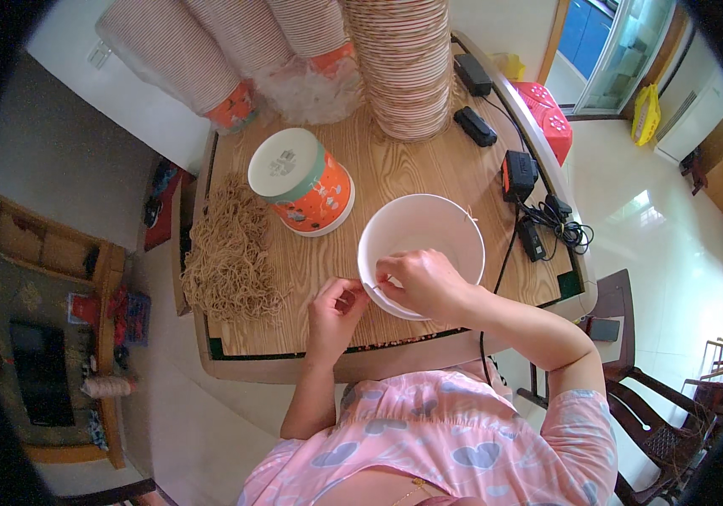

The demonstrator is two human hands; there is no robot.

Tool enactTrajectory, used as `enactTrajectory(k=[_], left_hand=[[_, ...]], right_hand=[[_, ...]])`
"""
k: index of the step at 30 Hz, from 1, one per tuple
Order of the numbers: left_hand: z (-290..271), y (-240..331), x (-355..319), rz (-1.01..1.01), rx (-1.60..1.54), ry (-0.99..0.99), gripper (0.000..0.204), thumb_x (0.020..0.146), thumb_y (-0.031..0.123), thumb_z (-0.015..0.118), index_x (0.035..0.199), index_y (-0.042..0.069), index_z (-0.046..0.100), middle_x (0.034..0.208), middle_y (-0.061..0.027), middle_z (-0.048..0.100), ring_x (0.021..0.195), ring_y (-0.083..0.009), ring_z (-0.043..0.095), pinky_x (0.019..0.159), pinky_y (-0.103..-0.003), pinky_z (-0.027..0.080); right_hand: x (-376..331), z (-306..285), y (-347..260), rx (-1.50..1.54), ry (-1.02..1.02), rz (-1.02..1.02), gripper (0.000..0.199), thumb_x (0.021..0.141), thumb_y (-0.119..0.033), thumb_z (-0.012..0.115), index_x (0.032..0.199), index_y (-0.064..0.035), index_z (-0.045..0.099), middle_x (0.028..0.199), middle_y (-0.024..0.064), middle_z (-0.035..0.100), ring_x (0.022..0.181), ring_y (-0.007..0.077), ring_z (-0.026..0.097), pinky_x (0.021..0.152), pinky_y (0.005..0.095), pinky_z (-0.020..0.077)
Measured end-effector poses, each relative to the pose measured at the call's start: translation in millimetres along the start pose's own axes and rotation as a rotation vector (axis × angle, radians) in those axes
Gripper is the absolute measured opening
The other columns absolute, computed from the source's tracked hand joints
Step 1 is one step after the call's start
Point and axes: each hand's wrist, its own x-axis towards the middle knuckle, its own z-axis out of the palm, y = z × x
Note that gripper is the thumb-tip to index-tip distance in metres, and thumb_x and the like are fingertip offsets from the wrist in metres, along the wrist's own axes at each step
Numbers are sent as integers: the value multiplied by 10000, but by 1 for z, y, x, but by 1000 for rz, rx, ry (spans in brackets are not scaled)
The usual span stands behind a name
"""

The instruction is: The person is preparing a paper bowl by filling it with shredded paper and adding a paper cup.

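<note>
String pinched between the closed left hand (335,305) and right hand (419,282) at the white bucket (421,250) rim could slip free or tip the light bucket if tugged.

The scene is seen through a single head-worn fisheye view, aimed steeply down from above the person's chest. The wooden table (429,173) is taken from close range and fills the middle of the picture, with the hands (382,295) low in the centre. Straight edges are bent toward the dark rim. The tiled floor (648,228) is caught at the right, a wall at the upper left.
</note>
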Motion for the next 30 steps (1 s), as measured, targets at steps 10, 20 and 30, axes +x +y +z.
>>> enactTrajectory(k=[10, 20, 30], left_hand=[[1, 0, 0, 23, -11, 5, 137, 744, 0, 682, 863, 1, 615, 773, -40, 553, 626, -95, 546, 556, -223, 444], [0, -2, -2, 40, -18, -1, 131, 749, -17, 667, 867, 1, 614, 778, -39, 550, 626, -97, 539, 564, -224, 446], [1, -1, -2, 23, -25, -10, 126, 759, -16, 656, 879, 7, 623, 788, -35, 553, 635, -91, 540, 569, -219, 444]], right_hand=[[1, -1, -2, -10, -31, 14, 137, 786, -192, 588, 814, -57, 594, 770, 131, 619, 718, 325, 605, 626, 417, 477], [0, -4, -3, 18, -30, 30, 131, 781, -187, 599, 824, -63, 607, 741, 141, 621, 685, 335, 606, 608, 418, 475], [2, 0, -2, 1, -26, 25, 136, 781, -192, 594, 825, -64, 607, 732, 150, 620, 682, 336, 607, 605, 420, 476]])
